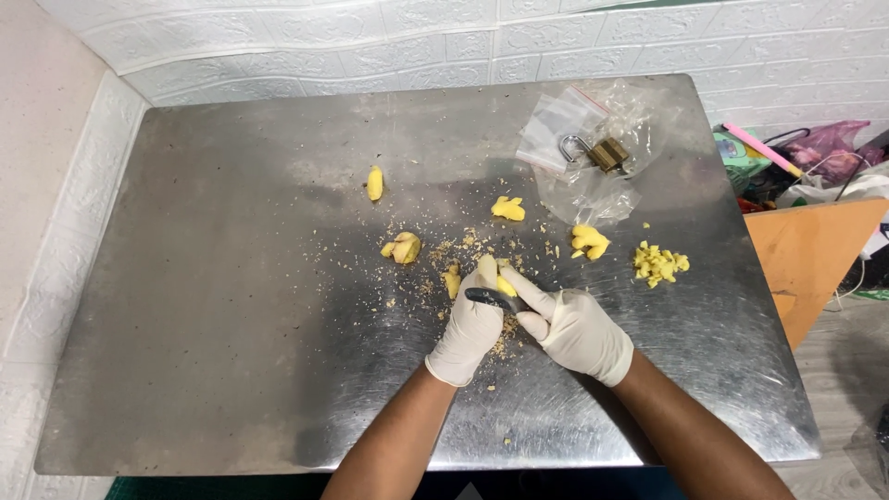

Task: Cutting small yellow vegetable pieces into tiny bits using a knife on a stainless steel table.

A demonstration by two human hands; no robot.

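Observation:
Both hands wear white gloves over a steel table. My left hand grips a yellow peeled ginger piece at its fingertips. My right hand holds a small dark-handled knife, its thumb pressed against the ginger. Several other peeled ginger pieces lie around: one far left, one left of the hands, one above them, one to the right. A pile of chopped ginger sits to the right. Brown peel scraps are scattered near the hands.
A brass padlock lies on clear plastic bags at the table's back right. A white brick-pattern wall runs behind and to the left. Beyond the right edge stand an orange board and bags.

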